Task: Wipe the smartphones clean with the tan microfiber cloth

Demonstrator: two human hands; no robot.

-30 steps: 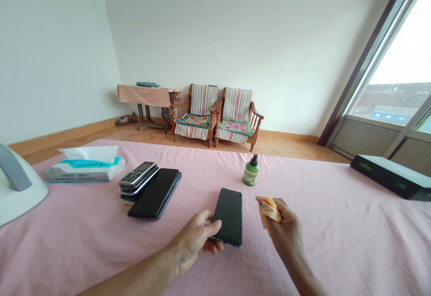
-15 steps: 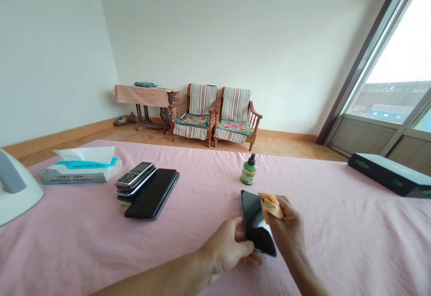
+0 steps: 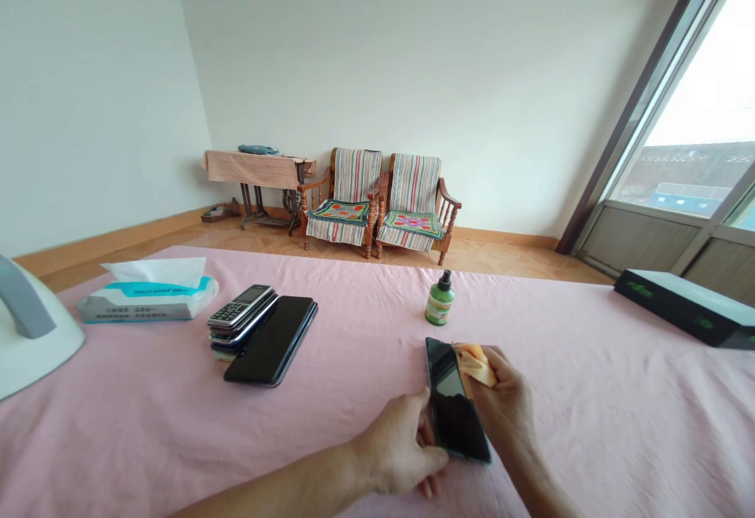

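Note:
My left hand (image 3: 406, 446) grips a black smartphone (image 3: 458, 416) by its lower left edge, thumb at the near corner and fingers along the side and beneath. The phone is tilted, and its dark screen shows a bright reflection. In my right hand (image 3: 508, 398) a bunched yellow-orange cloth (image 3: 475, 364) is pinched against the phone's upper right edge. Just beyond the phone stands a green spray bottle (image 3: 440, 303) with a black top. Part of the phone's right side is hidden by my right hand.
On the pink cloth (image 3: 177, 424) to the left lie stacked keypad phones (image 3: 241, 310), black smartphones (image 3: 274, 345) and a tissue pack (image 3: 150, 298). A white and grey object (image 3: 35, 337) sits at the far left, a black box (image 3: 684, 310) at the right. Two chairs (image 3: 413, 196) stand beyond.
The phone's near end has come slightly lower and nearer, and my left hand has moved down with it. My right hand keeps the cloth at the phone's edge. The view has shifted a little.

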